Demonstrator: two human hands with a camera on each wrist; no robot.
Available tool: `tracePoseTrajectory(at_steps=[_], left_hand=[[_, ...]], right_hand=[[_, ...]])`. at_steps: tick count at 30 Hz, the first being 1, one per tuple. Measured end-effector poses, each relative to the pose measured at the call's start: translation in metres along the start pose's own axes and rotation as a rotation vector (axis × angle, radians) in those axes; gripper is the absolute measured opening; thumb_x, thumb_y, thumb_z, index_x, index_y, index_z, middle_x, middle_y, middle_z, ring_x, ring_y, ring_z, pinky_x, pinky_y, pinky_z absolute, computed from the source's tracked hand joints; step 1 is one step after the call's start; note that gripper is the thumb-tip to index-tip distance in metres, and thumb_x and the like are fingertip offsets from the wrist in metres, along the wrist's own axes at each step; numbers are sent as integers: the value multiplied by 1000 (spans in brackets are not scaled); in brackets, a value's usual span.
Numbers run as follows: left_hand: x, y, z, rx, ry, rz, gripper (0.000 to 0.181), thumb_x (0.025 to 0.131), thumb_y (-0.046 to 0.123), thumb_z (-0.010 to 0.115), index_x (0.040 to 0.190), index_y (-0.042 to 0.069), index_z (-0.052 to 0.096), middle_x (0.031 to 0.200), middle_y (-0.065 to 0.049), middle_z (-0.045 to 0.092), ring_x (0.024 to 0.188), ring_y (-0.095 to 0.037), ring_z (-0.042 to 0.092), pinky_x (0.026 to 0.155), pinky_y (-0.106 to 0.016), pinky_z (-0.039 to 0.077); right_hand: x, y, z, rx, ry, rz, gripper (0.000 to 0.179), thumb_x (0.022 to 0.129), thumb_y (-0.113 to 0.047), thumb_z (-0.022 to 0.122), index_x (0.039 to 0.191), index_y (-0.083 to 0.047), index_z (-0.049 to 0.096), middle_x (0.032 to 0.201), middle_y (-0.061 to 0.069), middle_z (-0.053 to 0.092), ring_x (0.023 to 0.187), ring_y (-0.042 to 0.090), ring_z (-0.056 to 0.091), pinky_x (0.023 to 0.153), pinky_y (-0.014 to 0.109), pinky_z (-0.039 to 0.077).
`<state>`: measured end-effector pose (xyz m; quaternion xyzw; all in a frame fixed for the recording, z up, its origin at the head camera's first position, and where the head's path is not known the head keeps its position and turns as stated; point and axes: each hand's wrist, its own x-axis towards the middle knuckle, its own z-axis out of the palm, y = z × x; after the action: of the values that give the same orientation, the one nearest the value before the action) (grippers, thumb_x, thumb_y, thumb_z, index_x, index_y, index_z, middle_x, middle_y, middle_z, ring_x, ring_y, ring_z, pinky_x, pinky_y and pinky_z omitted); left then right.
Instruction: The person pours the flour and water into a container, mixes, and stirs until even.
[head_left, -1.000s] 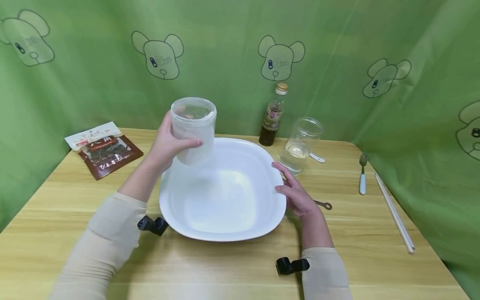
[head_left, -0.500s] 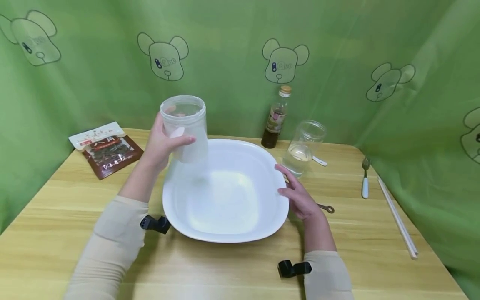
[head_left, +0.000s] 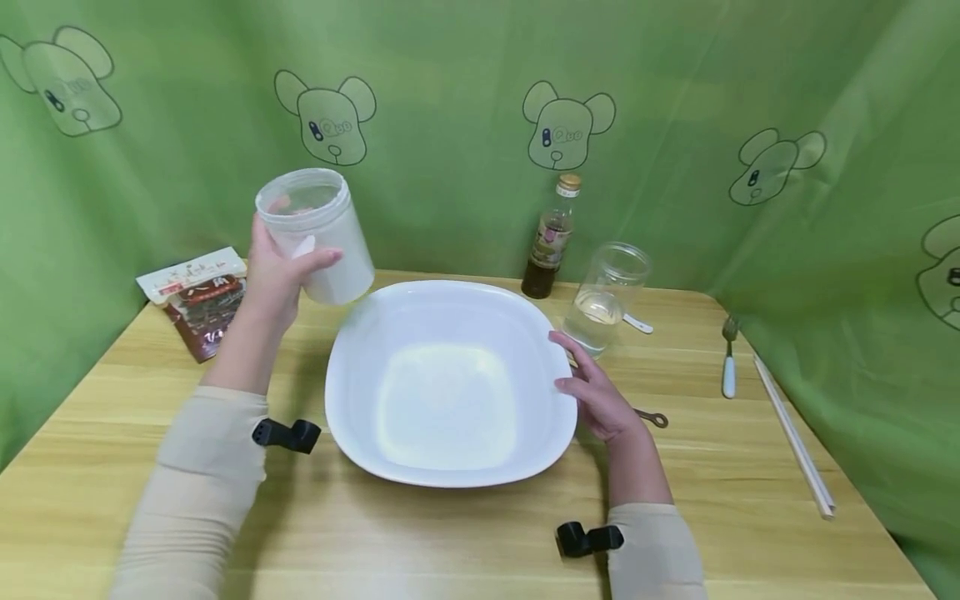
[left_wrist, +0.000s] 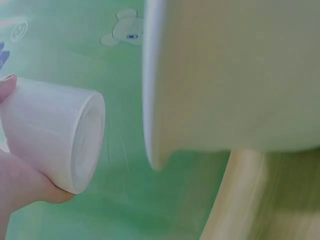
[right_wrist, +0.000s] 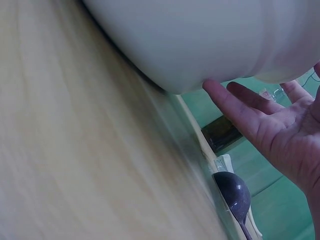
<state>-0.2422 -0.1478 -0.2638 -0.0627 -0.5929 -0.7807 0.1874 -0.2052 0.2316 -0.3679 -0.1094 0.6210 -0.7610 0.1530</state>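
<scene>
My left hand (head_left: 277, 271) grips a cloudy, translucent plastic jar (head_left: 341, 258) with an open top, held tilted in the air beyond the basin's back left edge. In the left wrist view the jar's base (left_wrist: 89, 142) faces the camera. A white patch shows by the thumb; I cannot tell what it is. On the table sits a large white basin (head_left: 450, 475) with a smooth bare inside. My right hand (head_left: 600, 400) holds the basin's right rim; in the right wrist view its other fingers (right_wrist: 235, 102) touch the outer wall from below.
Behind my right hand stand a glass jar (head_left: 595, 312) of clear liquid and a dark sauce bottle (head_left: 547, 246). A ladle (right_wrist: 233, 192) lies near the basin. A spice packet (head_left: 198, 292) is far left; a fork (head_left: 729, 358) and chopsticks (head_left: 795, 442) lie right.
My left hand has carried the jar left from over the basin to past its back left edge, and tilted it more. The right hand stays at the rim.
</scene>
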Motion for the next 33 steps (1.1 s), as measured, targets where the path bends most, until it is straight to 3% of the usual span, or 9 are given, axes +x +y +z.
tracePoseTrajectory(at_steps=[8,19,29,33], left_hand=[[8,-7,-20,100,52,-37,89,60,-8,71,132,17,25,125,-7,35,112,-22,33,96,-35,30],[19,-34,-43,311,112,-155,92,63,7,74,135,25,20,131,-5,29,115,-21,29,98,-38,25],[20,-68,-61,496,156,-141,98,61,17,76,136,20,15,131,-6,29,115,-19,30,98,-31,24],[19,-84,-66,505,175,-123,98,60,17,77,136,17,15,131,-7,29,115,-19,30,99,-31,24]], right_hand=[[0,1,-1,2,-10,-5,63,81,5,43,136,-20,23,111,22,43,80,28,58,63,44,50],[-1,2,-3,-10,-44,-36,62,82,6,42,136,-17,21,107,24,44,78,29,59,60,44,50],[-1,2,-4,-4,-50,-44,62,82,7,41,136,-16,21,107,25,44,77,29,58,60,45,50],[-1,2,-3,-4,-48,-40,63,81,6,42,136,-17,22,108,25,43,79,29,58,61,44,51]])
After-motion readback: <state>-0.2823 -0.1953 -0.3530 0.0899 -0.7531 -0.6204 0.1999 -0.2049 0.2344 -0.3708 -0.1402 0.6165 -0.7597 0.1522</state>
